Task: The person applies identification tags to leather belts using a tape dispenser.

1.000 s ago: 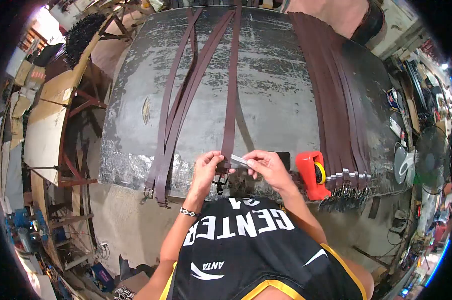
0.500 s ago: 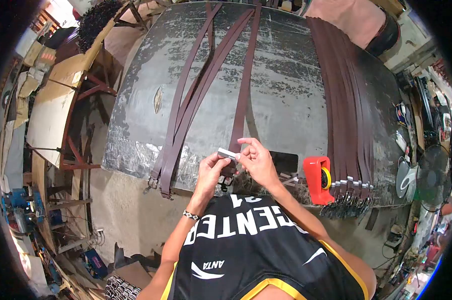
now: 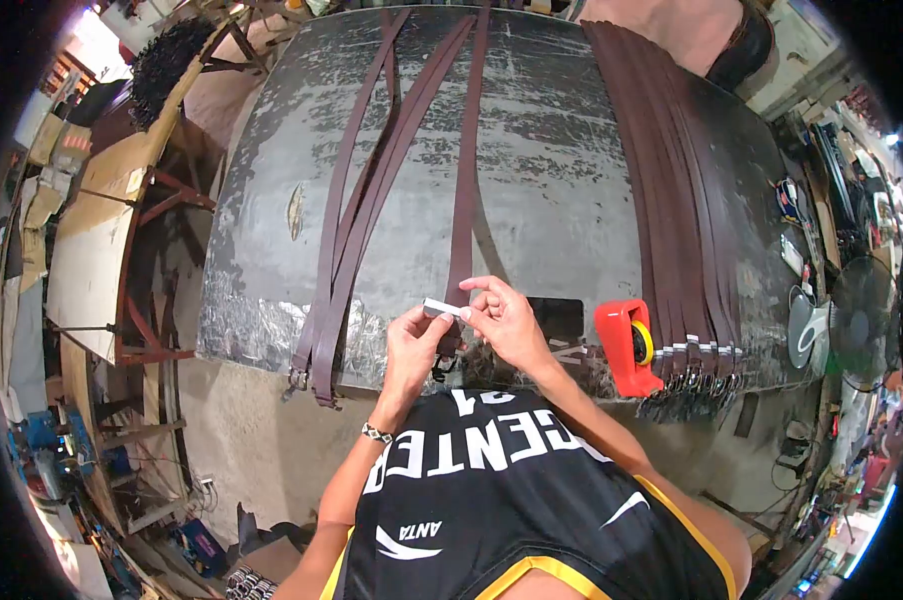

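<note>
A dark brown leather belt [image 3: 465, 180] runs down the black table toward me, its near end between my two hands. Across it lies a small white strip [image 3: 441, 307], perhaps a label or paper band. My left hand [image 3: 409, 345] is closed, its thumb and finger pinching belt and strip together from the left. From the right, the thumb and a finger of my right hand [image 3: 506, 325] pinch the strip's other end, the index finger raised. A metal buckle hangs below my left fingers, partly hidden.
More belts [image 3: 346, 240] lie to the left, buckles at the near edge of the table [image 3: 541, 150]. At right stand a red tape dispenser [image 3: 616, 345] and a thick row of belts [image 3: 671, 200] with white bands. A flat black rectangle [image 3: 556, 318] lies beside my right hand.
The whole view has shifted slightly, so the table and belts appear further left. My hands keep nearly the same grip on the belt and white strip, which now shows tilted the other way.
</note>
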